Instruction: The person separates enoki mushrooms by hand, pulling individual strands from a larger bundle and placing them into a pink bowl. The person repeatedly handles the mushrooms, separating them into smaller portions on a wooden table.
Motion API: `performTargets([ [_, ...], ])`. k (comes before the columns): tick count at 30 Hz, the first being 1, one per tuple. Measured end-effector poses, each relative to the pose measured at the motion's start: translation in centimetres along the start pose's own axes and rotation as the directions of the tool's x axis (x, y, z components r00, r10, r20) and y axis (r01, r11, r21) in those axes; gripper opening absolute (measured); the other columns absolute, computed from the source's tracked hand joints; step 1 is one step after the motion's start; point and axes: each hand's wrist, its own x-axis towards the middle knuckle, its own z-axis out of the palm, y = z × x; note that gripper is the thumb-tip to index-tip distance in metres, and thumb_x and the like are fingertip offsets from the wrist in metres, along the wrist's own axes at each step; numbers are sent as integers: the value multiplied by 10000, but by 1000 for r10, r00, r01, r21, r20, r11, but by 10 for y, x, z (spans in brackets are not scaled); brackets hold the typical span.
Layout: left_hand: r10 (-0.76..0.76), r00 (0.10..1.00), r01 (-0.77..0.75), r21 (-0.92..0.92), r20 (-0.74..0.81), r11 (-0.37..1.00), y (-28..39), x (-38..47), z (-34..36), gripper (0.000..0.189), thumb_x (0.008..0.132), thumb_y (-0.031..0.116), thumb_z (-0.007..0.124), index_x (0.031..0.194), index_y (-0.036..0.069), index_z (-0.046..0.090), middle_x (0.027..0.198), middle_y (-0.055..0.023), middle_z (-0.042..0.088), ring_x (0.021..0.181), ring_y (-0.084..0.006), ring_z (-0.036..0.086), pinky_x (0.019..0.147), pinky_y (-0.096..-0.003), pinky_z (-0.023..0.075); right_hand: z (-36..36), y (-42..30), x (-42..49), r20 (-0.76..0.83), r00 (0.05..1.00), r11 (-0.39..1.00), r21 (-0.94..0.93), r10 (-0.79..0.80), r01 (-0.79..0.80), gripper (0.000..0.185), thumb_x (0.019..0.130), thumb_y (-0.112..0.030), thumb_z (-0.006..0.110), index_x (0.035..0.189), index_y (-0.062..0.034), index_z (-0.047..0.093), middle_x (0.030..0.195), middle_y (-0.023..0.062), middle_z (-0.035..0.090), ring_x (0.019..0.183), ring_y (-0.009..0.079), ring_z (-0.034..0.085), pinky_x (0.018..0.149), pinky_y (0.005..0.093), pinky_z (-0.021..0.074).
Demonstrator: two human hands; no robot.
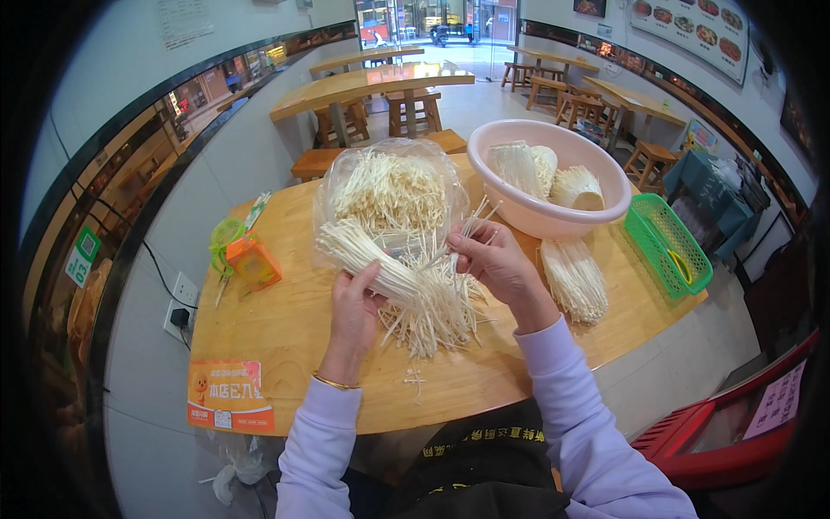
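Note:
My left hand [355,305] grips a thick bunch of enoki mushrooms [369,256], its caps pointing up and left. Between the fingers of my right hand [493,259] are several thin loose stems, apart from the main bunch. Under both hands lies a pile of loose enoki strands [431,327] on the wooden table [311,337]. Just beyond, a clear plastic bag [324,188] stands full of separated enoki [389,188]. A whole enoki cluster [574,282] rests on the table to the right of my right hand.
A pink plastic basin [545,211] at the back right holds several enoki clusters [577,188]. Beside it sits a green basket [668,246] with a yellow-handled tool [679,266]. At left are an orange box [254,261], a green plastic holder [225,240] and a printed orange sheet [230,397].

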Motion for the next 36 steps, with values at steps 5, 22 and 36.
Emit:
performTargets([
  [5,162,965,-168,-12,-208,986,4,8,-15,421,871,162,549,1258,18,467,1194,-96,569,1075,-201,567,892,-365,494,-8,-11,-4,92,987,991,-55,129,-124,133,841,-155,686,894,-42,639,787,16,620,626,69,563,569,197,453],
  [22,-122,956,131,-16,268,991,4,-7,7,397,893,85,563,1260,6,434,1150,-135,580,1085,-270,593,906,-406,521,15,8,1,-88,866,549,-804,-492,230,303,803,-249,709,924,19,631,811,129,646,729,205,616,674,321,486],
  [36,-104,965,107,2,242,994,-3,-6,5,387,838,42,666,1186,49,498,1147,-78,597,1029,-177,600,880,-343,512,28,30,3,-14,959,831,-504,-283,238,126,857,-118,660,857,6,644,746,-8,616,680,38,533,614,207,445],
])
